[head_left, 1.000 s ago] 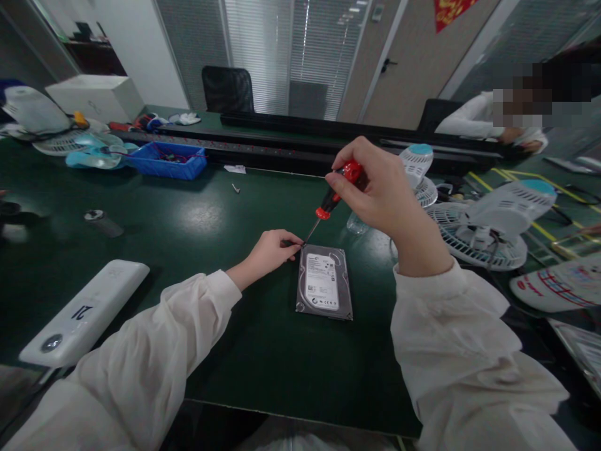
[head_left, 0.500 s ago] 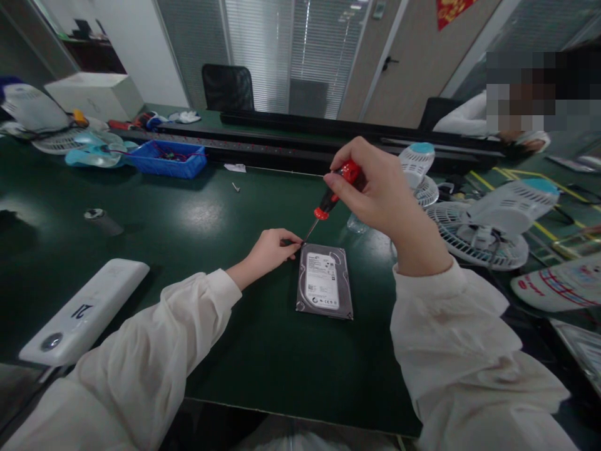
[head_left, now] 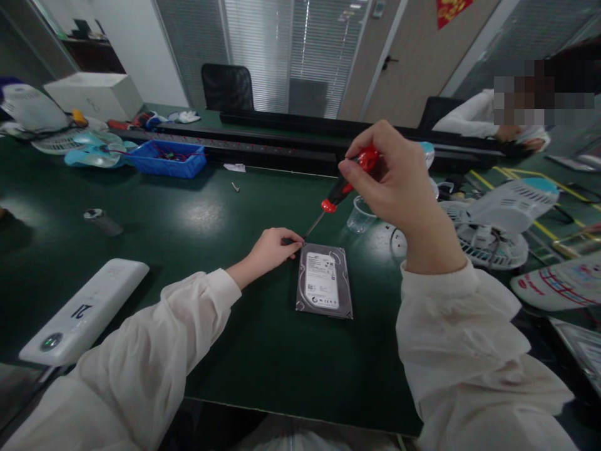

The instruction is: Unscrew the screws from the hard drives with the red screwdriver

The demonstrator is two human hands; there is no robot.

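Right hand point(head_left: 394, 178) grips the red screwdriver point(head_left: 345, 188), tip at the hard drive's point(head_left: 325, 280) far-left corner; left hand point(head_left: 272, 249) pinches closed there on the desk point(head_left: 188, 219).

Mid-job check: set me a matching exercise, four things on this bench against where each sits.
1 screwdriver
2 hard drive
3 blue tray
4 clear cup

A back left of the table
B gripped in the right hand
C just beyond the drive, near the right hand
D flat on the table, by the left hand

Pairs: 1-B, 2-D, 3-A, 4-C
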